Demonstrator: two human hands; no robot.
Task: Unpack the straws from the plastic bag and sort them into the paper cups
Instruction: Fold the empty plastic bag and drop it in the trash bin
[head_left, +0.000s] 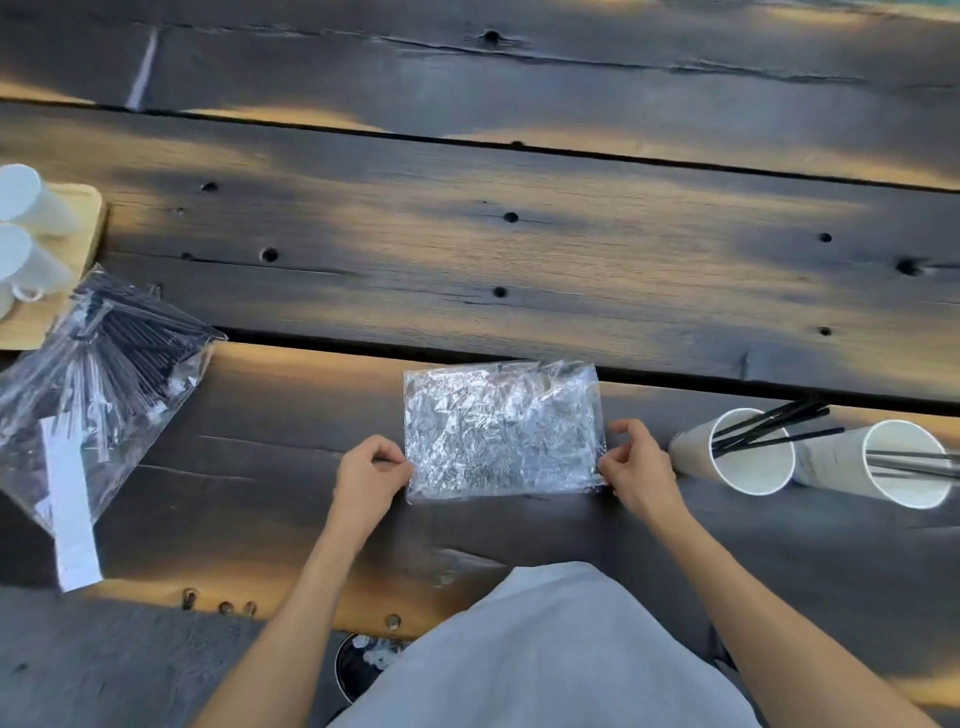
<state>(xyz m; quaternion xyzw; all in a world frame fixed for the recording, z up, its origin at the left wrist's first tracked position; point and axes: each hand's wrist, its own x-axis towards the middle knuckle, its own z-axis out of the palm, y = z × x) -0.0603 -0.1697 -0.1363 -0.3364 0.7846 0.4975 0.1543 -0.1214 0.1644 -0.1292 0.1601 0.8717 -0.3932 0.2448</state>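
While flat — crinkled bag (501, 428) between both hands.

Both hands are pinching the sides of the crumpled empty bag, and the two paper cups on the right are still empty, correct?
Not quite. In the head view both cups already hold black straws. The rest stands: left hand and right hand pinch the crumpled bag by its sides.

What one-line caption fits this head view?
Both hands, left and right, pinch an empty crinkled plastic bag flat beside two straw-filled paper cups.
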